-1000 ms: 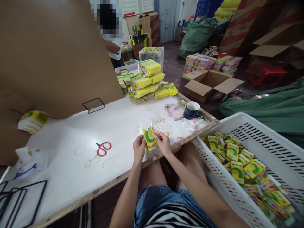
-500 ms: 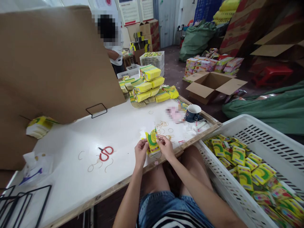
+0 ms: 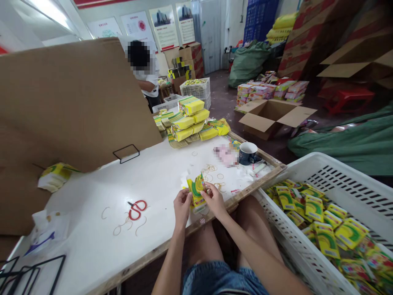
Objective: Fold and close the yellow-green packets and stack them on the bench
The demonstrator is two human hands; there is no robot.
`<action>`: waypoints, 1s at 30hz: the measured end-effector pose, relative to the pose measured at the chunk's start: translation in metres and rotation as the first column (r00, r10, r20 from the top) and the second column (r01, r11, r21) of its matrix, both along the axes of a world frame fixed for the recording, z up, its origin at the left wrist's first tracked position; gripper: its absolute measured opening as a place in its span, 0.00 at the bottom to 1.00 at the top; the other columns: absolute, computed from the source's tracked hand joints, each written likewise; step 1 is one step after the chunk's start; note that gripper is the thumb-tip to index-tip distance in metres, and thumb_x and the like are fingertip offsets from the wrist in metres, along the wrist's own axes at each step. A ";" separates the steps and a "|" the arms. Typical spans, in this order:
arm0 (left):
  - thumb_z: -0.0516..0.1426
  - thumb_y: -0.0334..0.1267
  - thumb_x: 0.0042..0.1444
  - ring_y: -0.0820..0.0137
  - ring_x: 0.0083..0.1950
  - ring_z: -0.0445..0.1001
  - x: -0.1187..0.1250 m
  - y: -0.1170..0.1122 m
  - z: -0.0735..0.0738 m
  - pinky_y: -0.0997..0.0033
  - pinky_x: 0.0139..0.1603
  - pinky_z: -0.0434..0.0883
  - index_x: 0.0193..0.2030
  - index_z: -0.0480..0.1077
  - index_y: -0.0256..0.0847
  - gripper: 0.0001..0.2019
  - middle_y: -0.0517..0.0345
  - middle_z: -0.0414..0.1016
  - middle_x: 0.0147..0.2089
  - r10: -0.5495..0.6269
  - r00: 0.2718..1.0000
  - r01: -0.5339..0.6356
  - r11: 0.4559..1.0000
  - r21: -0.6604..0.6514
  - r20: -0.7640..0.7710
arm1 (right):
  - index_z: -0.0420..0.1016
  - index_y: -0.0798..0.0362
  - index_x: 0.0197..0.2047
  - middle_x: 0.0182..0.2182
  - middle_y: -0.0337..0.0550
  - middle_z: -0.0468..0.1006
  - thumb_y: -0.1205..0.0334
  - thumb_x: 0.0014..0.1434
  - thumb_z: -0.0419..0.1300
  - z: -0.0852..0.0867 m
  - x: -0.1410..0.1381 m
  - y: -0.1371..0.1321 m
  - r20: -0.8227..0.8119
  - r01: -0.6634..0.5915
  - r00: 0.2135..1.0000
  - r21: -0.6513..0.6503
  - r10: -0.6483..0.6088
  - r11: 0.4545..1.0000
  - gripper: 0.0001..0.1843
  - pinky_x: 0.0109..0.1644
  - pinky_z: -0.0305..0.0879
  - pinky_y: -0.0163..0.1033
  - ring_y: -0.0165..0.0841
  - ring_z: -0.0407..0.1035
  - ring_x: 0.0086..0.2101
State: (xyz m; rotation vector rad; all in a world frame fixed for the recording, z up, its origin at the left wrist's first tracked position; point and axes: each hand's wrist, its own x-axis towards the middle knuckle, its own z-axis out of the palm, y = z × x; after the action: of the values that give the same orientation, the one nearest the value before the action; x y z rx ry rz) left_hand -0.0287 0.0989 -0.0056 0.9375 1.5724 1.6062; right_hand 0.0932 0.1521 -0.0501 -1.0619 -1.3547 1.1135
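Both my hands hold one small stack of yellow-and-green packets (image 3: 196, 192) upright at the near edge of the white table (image 3: 92, 229). My left hand (image 3: 182, 207) grips its left side with curled fingers. My right hand (image 3: 213, 198) pinches its right side and top. Loose rubber bands (image 3: 213, 171) lie just beyond the stack. A white crate (image 3: 337, 176) at my right holds many more such packets (image 3: 322, 221).
Red scissors (image 3: 137, 207) lie left of my hands among rubber bands. Bundled packets (image 3: 188, 121) are piled at the table's far end beside a dark mug (image 3: 248, 153). A cardboard sheet (image 3: 70, 102) leans at the back left. Another person (image 3: 144, 69) stands behind it.
The view has tilted upward, so the table and my hands sit lower in the picture. My hands keep the same grip on the stack at the table's edge.
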 end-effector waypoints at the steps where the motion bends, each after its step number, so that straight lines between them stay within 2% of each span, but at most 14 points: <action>1: 0.63 0.44 0.48 0.72 0.27 0.74 0.000 0.000 0.000 0.74 0.29 0.70 0.37 0.72 0.38 0.13 0.58 0.78 0.29 0.001 1.000 -0.001 1.000 -0.001 -0.009 | 0.75 0.53 0.49 0.38 0.47 0.77 0.57 0.53 0.61 0.000 0.000 0.000 0.002 0.011 1.000 0.007 -0.011 1.000 0.20 0.38 0.69 0.41 0.36 0.69 0.32; 5: 0.64 0.45 0.48 0.70 0.28 0.75 -0.001 0.001 -0.002 0.72 0.32 0.71 0.38 0.73 0.38 0.15 0.58 0.77 0.27 0.017 0.998 -0.017 1.000 -0.001 -0.057 | 0.75 0.53 0.49 0.40 0.48 0.76 0.59 0.53 0.59 0.002 0.000 -0.001 0.003 0.034 0.999 0.016 -0.034 0.999 0.20 0.41 0.69 0.43 0.38 0.69 0.35; 11: 0.62 0.46 0.50 0.70 0.28 0.71 -0.009 0.001 -0.009 0.71 0.31 0.70 0.42 0.71 0.38 0.16 0.62 0.71 0.25 0.128 0.977 -0.130 0.992 -0.002 -0.169 | 0.73 0.53 0.45 0.32 0.45 0.77 0.58 0.56 0.55 -0.004 -0.002 -0.002 -0.002 0.036 0.999 -0.016 -0.036 0.999 0.15 0.37 0.69 0.41 0.37 0.71 0.31; 13: 0.62 0.45 0.49 0.70 0.29 0.70 -0.013 0.001 -0.014 0.70 0.32 0.69 0.42 0.71 0.39 0.16 0.61 0.71 0.29 0.190 0.958 -0.196 0.981 -0.004 -0.216 | 0.73 0.52 0.40 0.33 0.46 0.77 0.57 0.56 0.55 -0.006 -0.001 0.001 0.002 0.051 0.999 -0.015 -0.051 0.999 0.12 0.40 0.69 0.43 0.38 0.70 0.33; 16: 0.63 0.43 0.48 0.67 0.37 0.72 -0.018 0.002 -0.023 0.67 0.38 0.71 0.44 0.70 0.39 0.17 0.53 0.72 0.41 0.264 0.927 -0.279 0.960 -0.018 -0.264 | 0.71 0.51 0.32 0.36 0.48 0.75 0.55 0.54 0.58 -0.008 -0.001 0.006 0.004 0.064 0.998 0.005 -0.064 0.998 0.08 0.47 0.67 0.48 0.41 0.69 0.39; 18: 0.63 0.41 0.47 0.64 0.43 0.72 -0.019 0.003 -0.029 0.64 0.41 0.72 0.45 0.68 0.39 0.18 0.49 0.71 0.46 0.271 0.922 -0.291 0.956 -0.034 -0.275 | 0.70 0.50 0.30 0.38 0.49 0.74 0.55 0.53 0.59 -0.009 -0.002 0.008 -0.005 0.048 0.999 0.017 -0.048 0.999 0.08 0.52 0.65 0.50 0.43 0.68 0.45; 20: 0.62 0.40 0.48 0.64 0.45 0.73 -0.019 0.005 -0.034 0.63 0.43 0.73 0.45 0.68 0.39 0.18 0.48 0.72 0.46 0.241 0.932 -0.263 0.964 -0.048 -0.271 | 0.70 0.51 0.29 0.41 0.50 0.74 0.56 0.53 0.58 -0.008 -0.004 0.009 -0.022 0.011 1.000 0.021 -0.011 1.000 0.08 0.54 0.64 0.50 0.43 0.68 0.47; 23: 0.60 0.37 0.49 0.65 0.45 0.75 -0.018 0.007 -0.036 0.63 0.45 0.74 0.45 0.67 0.38 0.16 0.48 0.73 0.45 0.180 0.950 -0.200 0.978 -0.053 -0.256 | 0.70 0.51 0.30 0.41 0.49 0.75 0.54 0.55 0.58 -0.007 -0.007 0.010 -0.053 -0.064 0.996 0.017 0.065 0.998 0.09 0.50 0.68 0.46 0.40 0.70 0.44; 26: 0.58 0.34 0.50 0.64 0.46 0.76 -0.018 0.008 -0.035 0.62 0.48 0.73 0.45 0.67 0.38 0.14 0.48 0.74 0.46 0.161 0.957 -0.180 0.982 -0.058 -0.242 | 0.69 0.51 0.30 0.35 0.45 0.76 0.51 0.56 0.57 -0.004 -0.011 0.011 -0.082 -0.135 0.987 0.007 0.135 0.991 0.12 0.43 0.70 0.41 0.36 0.71 0.37; 30: 0.56 0.33 0.50 0.64 0.45 0.77 -0.018 0.008 -0.032 0.61 0.48 0.74 0.45 0.66 0.38 0.14 0.48 0.75 0.46 0.160 0.958 -0.181 0.981 -0.065 -0.239 | 0.69 0.51 0.31 0.29 0.40 0.74 0.49 0.57 0.56 0.001 -0.014 0.011 -0.114 -0.194 0.975 -0.008 0.191 0.981 0.14 0.37 0.68 0.38 0.34 0.70 0.31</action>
State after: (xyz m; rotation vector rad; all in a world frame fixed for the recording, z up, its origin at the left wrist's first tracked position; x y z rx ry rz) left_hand -0.0467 0.1067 -0.0380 0.9958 1.9148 1.5744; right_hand 0.0789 0.1628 -0.0489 -0.8808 -1.3798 1.3120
